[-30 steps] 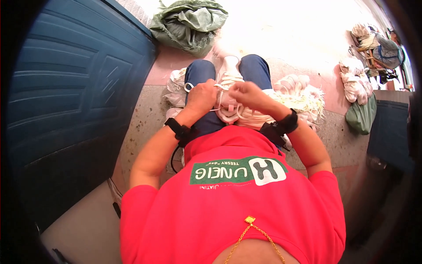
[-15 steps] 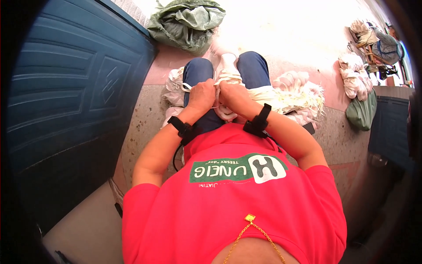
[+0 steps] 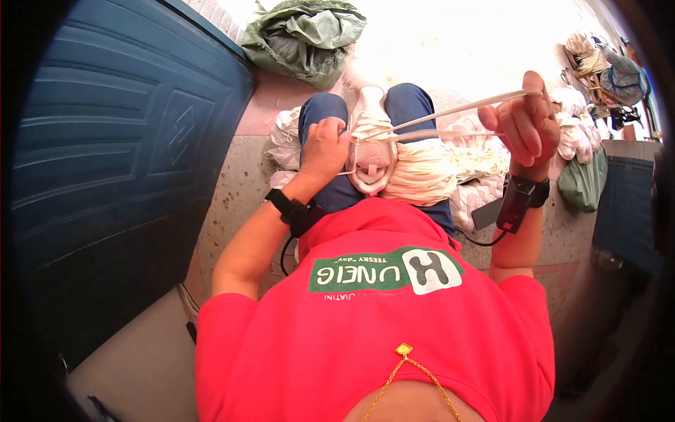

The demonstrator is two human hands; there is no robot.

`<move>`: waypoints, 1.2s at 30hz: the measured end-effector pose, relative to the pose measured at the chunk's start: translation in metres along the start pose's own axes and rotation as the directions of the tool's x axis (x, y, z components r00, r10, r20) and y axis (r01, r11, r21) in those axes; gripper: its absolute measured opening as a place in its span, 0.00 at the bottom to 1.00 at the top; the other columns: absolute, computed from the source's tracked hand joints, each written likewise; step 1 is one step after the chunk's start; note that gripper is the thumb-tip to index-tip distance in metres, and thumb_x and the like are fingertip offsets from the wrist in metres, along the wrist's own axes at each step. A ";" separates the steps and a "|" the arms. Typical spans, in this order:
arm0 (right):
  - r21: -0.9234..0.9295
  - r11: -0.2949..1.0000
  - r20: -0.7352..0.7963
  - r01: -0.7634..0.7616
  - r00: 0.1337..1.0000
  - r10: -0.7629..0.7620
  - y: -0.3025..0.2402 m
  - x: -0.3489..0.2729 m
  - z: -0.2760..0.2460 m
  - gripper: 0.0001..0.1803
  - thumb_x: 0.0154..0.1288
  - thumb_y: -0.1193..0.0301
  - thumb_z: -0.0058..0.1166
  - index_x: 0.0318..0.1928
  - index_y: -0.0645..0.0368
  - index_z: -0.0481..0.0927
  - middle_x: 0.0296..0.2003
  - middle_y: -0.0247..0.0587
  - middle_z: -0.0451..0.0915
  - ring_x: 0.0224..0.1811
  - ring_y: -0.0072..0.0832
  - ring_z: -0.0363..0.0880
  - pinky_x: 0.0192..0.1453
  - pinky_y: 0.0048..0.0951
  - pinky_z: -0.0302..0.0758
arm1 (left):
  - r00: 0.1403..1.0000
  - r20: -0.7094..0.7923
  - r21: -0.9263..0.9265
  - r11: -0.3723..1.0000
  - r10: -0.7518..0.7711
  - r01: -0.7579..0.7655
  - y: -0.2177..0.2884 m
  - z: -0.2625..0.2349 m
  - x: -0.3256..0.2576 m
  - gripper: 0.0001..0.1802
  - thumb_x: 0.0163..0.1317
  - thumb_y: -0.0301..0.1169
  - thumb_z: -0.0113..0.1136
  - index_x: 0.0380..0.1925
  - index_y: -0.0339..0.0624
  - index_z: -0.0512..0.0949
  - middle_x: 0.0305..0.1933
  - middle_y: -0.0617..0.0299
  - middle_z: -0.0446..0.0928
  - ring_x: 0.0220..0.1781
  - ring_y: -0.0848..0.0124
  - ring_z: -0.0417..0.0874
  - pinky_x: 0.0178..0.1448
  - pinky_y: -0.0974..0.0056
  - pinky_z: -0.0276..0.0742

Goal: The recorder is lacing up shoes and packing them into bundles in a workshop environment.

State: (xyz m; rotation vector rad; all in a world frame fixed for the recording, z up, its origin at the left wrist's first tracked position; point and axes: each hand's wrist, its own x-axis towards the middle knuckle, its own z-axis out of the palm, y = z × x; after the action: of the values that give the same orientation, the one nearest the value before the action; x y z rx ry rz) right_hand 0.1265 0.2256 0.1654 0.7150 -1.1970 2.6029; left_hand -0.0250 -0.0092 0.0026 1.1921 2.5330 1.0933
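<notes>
Between my knees lies a white and pale pink sneaker (image 3: 373, 155), its toe pointing away from me and its opening toward me. My left hand (image 3: 325, 151) is closed at the sneaker's left side, fingers curled against its edge by the eyelets. Out to the right, my right hand (image 3: 524, 130) is raised with fingers curled round a white shoelace (image 3: 460, 110). The lace runs taut in two strands from the sneaker to that hand. Beside the sneaker, over my right thigh, hangs a bundle of cream laces (image 3: 422, 172).
More pale sneakers (image 3: 285, 137) lie by my left leg, and others (image 3: 474, 200) by my right. A green woven sack (image 3: 304, 42) stands ahead. To my left is a blue panelled door (image 3: 133, 133). At the right are bundled white shoes (image 3: 576, 133) and a green bag (image 3: 583, 183).
My right hand has swung from the sneaker out to the right, drawing the lace out in two long strands. The left hand stays near the sneaker, whose opening now shows.
</notes>
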 end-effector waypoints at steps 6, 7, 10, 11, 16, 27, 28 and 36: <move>-0.064 0.997 -0.087 0.053 0.995 -0.058 -0.004 0.014 0.000 0.03 0.64 0.71 0.38 0.34 0.55 0.62 0.06 0.23 0.61 0.05 0.17 0.59 0.43 0.28 0.64 | 0.713 0.672 -0.474 0.623 -0.201 0.622 0.038 -0.042 0.017 0.09 0.59 0.30 0.49 0.35 0.35 0.73 0.26 0.68 0.73 0.24 0.81 0.72 0.29 0.75 0.70; -0.120 0.990 -0.026 0.079 0.996 -0.083 -0.002 0.019 0.001 0.08 0.67 0.70 0.33 0.40 0.60 0.65 0.07 0.26 0.61 0.07 0.18 0.60 0.45 0.31 0.68 | 0.710 0.676 -0.470 0.626 -0.197 0.622 0.047 -0.045 0.018 0.09 0.59 0.30 0.49 0.35 0.35 0.73 0.26 0.68 0.73 0.24 0.81 0.72 0.29 0.75 0.70; -0.321 0.933 -0.194 -0.165 0.975 0.105 0.015 0.039 0.017 0.10 0.67 0.68 0.34 0.42 0.60 0.66 0.09 0.25 0.61 0.08 0.16 0.59 0.41 0.29 0.69 | 0.711 0.699 -0.582 0.633 0.069 0.511 0.078 -0.042 0.020 0.20 0.60 0.28 0.49 0.52 0.35 0.63 0.31 0.67 0.72 0.27 0.82 0.72 0.30 0.77 0.69; -0.353 0.915 -0.171 -0.193 0.975 0.139 0.019 0.045 0.024 0.08 0.67 0.68 0.35 0.40 0.59 0.66 0.09 0.25 0.60 0.08 0.16 0.58 0.38 0.26 0.68 | 0.710 0.700 -0.582 0.633 0.071 0.511 0.087 -0.043 0.024 0.20 0.60 0.28 0.49 0.52 0.35 0.63 0.31 0.67 0.72 0.27 0.82 0.72 0.30 0.77 0.69; -0.478 0.846 -0.396 -0.238 0.918 0.034 0.003 0.054 0.008 0.17 0.60 0.62 0.45 0.40 0.63 0.71 0.35 0.45 0.75 0.41 0.31 0.75 0.54 0.36 0.68 | 0.722 0.668 -0.634 0.646 0.180 0.426 0.091 -0.082 0.047 0.11 0.60 0.31 0.49 0.39 0.36 0.73 0.21 0.70 0.68 0.20 0.82 0.68 0.24 0.78 0.64; -0.456 0.530 -0.771 -0.714 0.615 0.166 0.090 -0.079 -0.072 0.15 0.60 0.70 0.46 0.46 0.64 0.71 0.24 0.27 0.71 0.26 0.13 0.67 0.29 0.15 0.66 | 0.844 0.302 -0.575 0.621 -0.444 0.533 -0.048 -0.116 0.036 0.13 0.61 0.35 0.48 0.41 0.38 0.69 0.19 0.71 0.62 0.16 0.84 0.61 0.16 0.77 0.57; -0.512 0.458 -0.742 -0.726 0.643 0.189 0.102 -0.085 -0.062 0.13 0.58 0.71 0.47 0.41 0.67 0.73 0.24 0.33 0.72 0.26 0.16 0.69 0.31 0.19 0.68 | 0.802 0.408 -0.541 0.591 -0.437 0.598 -0.038 -0.101 0.029 0.13 0.61 0.34 0.48 0.41 0.37 0.69 0.20 0.70 0.64 0.18 0.82 0.64 0.19 0.76 0.61; -0.733 0.114 -0.641 -0.671 0.736 0.218 0.127 -0.076 -0.033 0.10 0.59 0.68 0.44 0.35 0.62 0.73 0.30 0.56 0.75 0.35 0.49 0.73 0.37 0.39 0.70 | 0.675 0.696 -0.630 0.243 -0.243 0.738 0.032 -0.032 0.016 0.14 0.57 0.28 0.50 0.43 0.35 0.66 0.36 0.60 0.71 0.31 0.73 0.77 0.32 0.72 0.75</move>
State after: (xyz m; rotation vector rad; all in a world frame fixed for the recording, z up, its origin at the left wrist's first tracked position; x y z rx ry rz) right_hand 0.1354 0.1694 0.0251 -0.5428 -2.6877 1.4608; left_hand -0.0290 -0.0020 0.0498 0.1730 1.3018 1.3952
